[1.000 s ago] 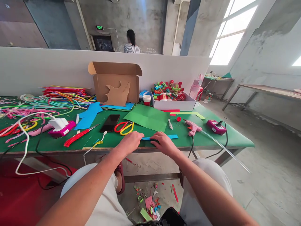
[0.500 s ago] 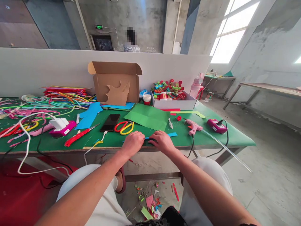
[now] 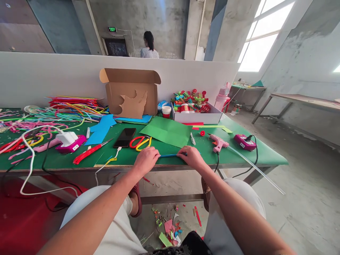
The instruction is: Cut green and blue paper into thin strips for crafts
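A narrow blue strip [image 3: 168,155] runs level between my two hands at the front edge of the green table [image 3: 262,156]. Closed on its left end is my left hand [image 3: 147,158]. My right hand [image 3: 191,156] pinches the other end, its fingers bent over the strip. Just behind my hands lies a sheet of green paper [image 3: 166,131]. Scissors with red and yellow handles [image 3: 143,142] rest beyond my left hand, beside a black phone [image 3: 124,137].
A pink glue gun [image 3: 219,142] with a clear stick lies right, near a purple socket block [image 3: 244,142]. Left are a red-handled knife [image 3: 89,154], a white cable and pipe cleaners [image 3: 71,111]. Behind stand a cardboard box [image 3: 130,76] and a filled white box [image 3: 202,118].
My hands have moved apart, the left one leftward and the right one rightward. More of the blue strip now shows between them.
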`<state>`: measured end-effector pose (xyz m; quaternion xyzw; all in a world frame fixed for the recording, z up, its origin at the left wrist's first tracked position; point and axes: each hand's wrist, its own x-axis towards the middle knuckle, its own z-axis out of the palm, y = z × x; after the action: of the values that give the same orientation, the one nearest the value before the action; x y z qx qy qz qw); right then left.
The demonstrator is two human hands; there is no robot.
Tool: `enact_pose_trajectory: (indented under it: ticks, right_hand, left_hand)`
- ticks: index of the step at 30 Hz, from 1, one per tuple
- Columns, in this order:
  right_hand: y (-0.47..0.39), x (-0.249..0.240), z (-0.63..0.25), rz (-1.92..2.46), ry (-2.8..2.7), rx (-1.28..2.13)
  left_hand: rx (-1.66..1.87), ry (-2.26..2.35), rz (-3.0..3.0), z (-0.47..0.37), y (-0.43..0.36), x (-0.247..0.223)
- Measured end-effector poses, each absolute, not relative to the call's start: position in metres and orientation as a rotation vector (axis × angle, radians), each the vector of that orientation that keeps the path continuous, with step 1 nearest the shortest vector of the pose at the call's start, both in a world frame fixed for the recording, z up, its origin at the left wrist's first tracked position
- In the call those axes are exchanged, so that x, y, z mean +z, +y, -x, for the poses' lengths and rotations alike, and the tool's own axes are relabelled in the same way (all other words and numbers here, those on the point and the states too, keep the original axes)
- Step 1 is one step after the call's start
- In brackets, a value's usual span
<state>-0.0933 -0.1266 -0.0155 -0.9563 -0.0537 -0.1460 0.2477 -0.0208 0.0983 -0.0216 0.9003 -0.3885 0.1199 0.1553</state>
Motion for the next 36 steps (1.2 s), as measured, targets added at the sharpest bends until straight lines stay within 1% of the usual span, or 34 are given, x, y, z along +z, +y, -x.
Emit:
enact_pose_trajectory:
  ticks: [6,11,15,24,36]
  right_hand:
    - [-0.122,-0.015,0.093,2.632,-0.157,-0.401]
    - [-0.113,-0.013,0.098,2.719,-0.309,-0.446]
    - [-0.113,-0.015,0.108,2.705,-0.407,-0.488]
    - [-0.095,-0.030,0.113,2.693,-0.352,-0.522]
    - [-0.095,-0.033,0.114,2.598,-0.304,-0.541]
  left_hand:
    - [0.308,-1.142,-2.562,0.018,0.096,-0.018]
    - [0.265,-1.236,-2.521,0.023,0.098,-0.013]
    - [0.244,-1.304,-2.493,0.032,0.104,-0.013]
    - [0.354,-1.378,-2.478,0.043,0.095,-0.022]
    - [0.304,-1.321,-2.483,0.043,0.097,-0.022]
